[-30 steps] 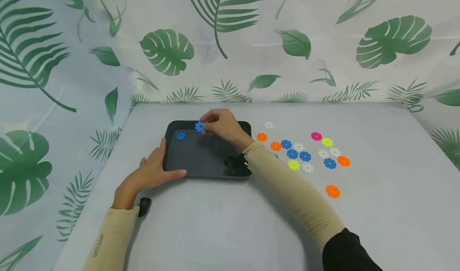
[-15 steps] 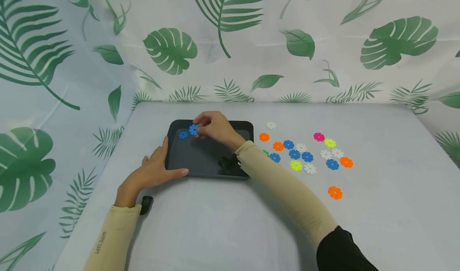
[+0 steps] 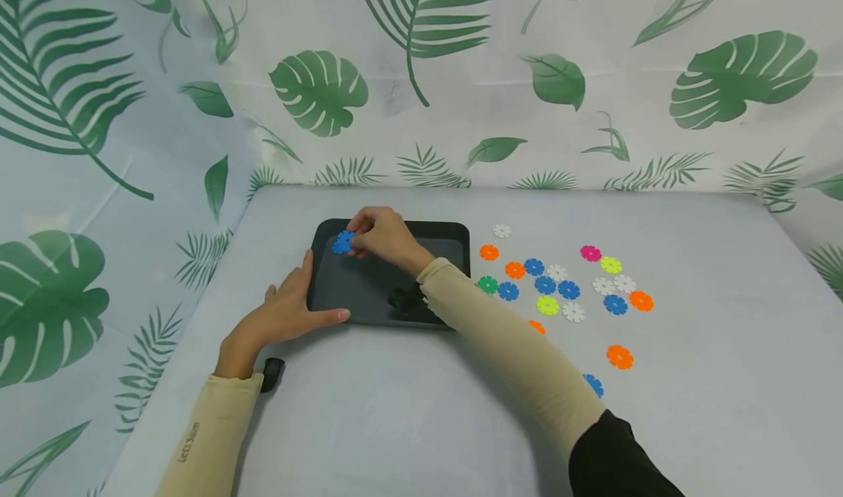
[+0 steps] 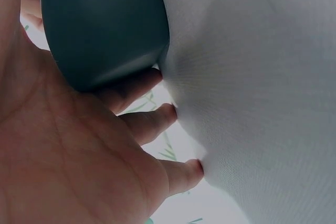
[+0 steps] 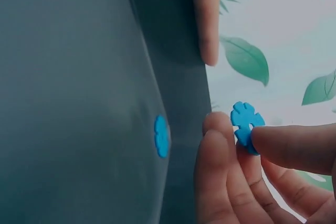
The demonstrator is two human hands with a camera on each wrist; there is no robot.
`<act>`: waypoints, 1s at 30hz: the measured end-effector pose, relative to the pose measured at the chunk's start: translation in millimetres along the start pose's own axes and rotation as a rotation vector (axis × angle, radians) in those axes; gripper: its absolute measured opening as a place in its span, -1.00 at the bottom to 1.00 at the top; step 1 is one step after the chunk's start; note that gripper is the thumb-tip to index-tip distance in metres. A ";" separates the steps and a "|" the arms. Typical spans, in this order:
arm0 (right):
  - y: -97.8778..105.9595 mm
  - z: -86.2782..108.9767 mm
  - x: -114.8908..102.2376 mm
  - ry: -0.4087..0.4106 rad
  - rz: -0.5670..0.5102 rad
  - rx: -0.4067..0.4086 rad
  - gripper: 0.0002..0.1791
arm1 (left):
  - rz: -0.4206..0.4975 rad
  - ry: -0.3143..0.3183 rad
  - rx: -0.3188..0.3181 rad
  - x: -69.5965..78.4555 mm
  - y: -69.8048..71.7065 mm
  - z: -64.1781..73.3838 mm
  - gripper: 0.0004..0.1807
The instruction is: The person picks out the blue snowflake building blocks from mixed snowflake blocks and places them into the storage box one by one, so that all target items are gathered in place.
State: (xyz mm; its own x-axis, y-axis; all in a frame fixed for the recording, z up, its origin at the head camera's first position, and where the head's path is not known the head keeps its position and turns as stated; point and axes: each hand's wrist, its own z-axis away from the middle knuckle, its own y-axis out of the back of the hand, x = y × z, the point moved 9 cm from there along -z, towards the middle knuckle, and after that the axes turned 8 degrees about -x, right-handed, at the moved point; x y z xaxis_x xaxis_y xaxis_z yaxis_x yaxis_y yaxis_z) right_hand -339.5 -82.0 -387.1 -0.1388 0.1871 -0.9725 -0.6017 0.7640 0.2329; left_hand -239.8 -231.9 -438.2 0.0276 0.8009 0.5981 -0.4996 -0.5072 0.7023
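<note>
In the right wrist view, a blue notched, flower-shaped plastic disc (image 5: 242,116) is pinched between thumb and fingertips of my right hand (image 3: 388,241). That hand is over the back left of a dark grey rectangular tray (image 3: 356,299). A second blue disc (image 5: 161,136) lies inside the tray near its wall; in the head view the two blue discs overlap. My left hand (image 3: 283,318) rests against the tray's left side, thumb along the front rim. In the left wrist view its fingers (image 4: 149,124) extend straight, fingertips at the table cloth.
Right of the tray, several loose discs lie on the white table (image 3: 395,409): orange (image 3: 515,270), blue (image 3: 568,290), white (image 3: 573,312), yellow (image 3: 547,305), pink (image 3: 590,253) and green (image 3: 487,285). My right forearm (image 3: 507,358) crosses the tray's front right corner. A leaf-printed curtain (image 3: 461,102) hangs behind.
My right hand has moved left across the tray with the blue disc, bringing it over the one lying there. More loose discs show beside the forearm. The left hand keeps its place at the tray.
</note>
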 end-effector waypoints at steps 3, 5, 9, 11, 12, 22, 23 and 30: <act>-1.9 -2.2 -0.3 -0.001 0.028 0.008 -0.86 | -0.008 0.004 0.001 0.4 0.7 0.4 0.52; -3.3 -3.8 -0.4 0.000 0.060 0.012 -0.88 | -0.010 0.006 0.000 0.3 1.1 0.5 0.52; -7.4 -7.9 0.0 0.001 0.123 0.006 -0.91 | -0.008 0.007 0.000 -0.1 1.4 0.5 0.51; -10.1 -9.8 0.5 -0.002 0.142 0.001 -0.93 | -0.011 0.004 0.004 -0.1 1.5 0.1 0.51; -11.6 -10.6 0.7 -0.004 0.151 -0.004 -0.93 | -0.013 0.004 0.004 -0.1 1.3 -0.1 0.51; -23.2 -17.6 8.9 -0.062 0.226 -0.057 -0.94 | 0.012 -0.004 -0.004 0.1 -1.2 -1.7 0.48; -23.9 -18.6 10.0 -0.067 0.234 -0.059 -0.93 | 0.012 -0.005 -0.003 0.2 -1.1 -1.6 0.48; -29.4 -23.8 16.6 -0.117 0.249 -0.059 -0.93 | 0.012 0.001 0.000 -1.1 0.1 -0.6 0.49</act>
State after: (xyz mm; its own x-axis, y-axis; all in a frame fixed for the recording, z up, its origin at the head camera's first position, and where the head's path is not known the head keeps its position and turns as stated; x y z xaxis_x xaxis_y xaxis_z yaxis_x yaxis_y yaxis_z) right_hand -342.8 -116.0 -410.2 -0.1979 0.4371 -0.8774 -0.6058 0.6491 0.4600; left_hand -240.4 -232.6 -439.0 0.0206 0.7952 0.6059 -0.4994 -0.5168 0.6953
